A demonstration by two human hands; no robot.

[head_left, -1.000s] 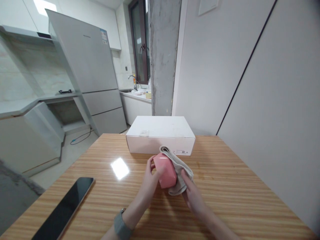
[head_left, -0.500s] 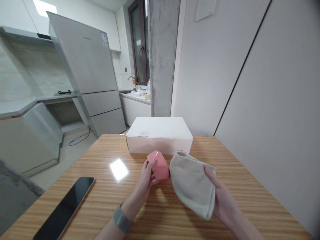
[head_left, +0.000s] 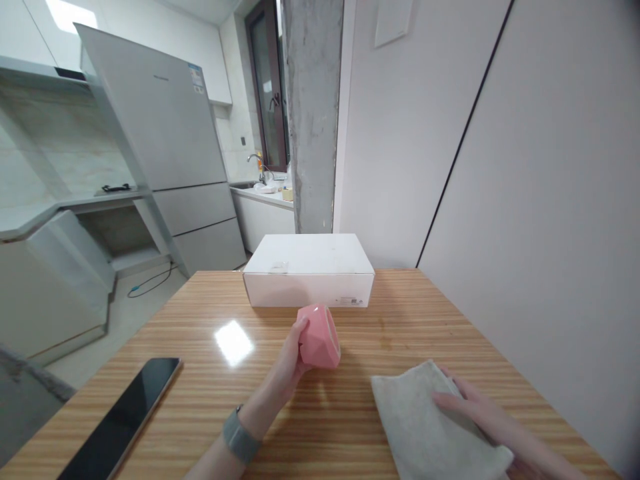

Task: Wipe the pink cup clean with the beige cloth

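My left hand is closed around a small pink faceted ceramic cup, lifted a little above the table and tipped on its side. A pale ring on the cup, apparently its foot, faces right; the far side with the opening is hidden. To the right and nearer to me, my right hand grips a folded grey-beige cloth between thumb and fingers. The cloth hangs apart from the cup, its lower edge running out of view. A grey band circles my left wrist.
A white box stands at the back of the wood-grain table. On the left lies a black phone. A white wall runs along the right; a fridge and kitchen counter are beyond.
My right hand has drawn the cloth away from the cup, right and towards me. The cup has turned in my left hand, so its ringed side now shows. The view has shifted slightly.
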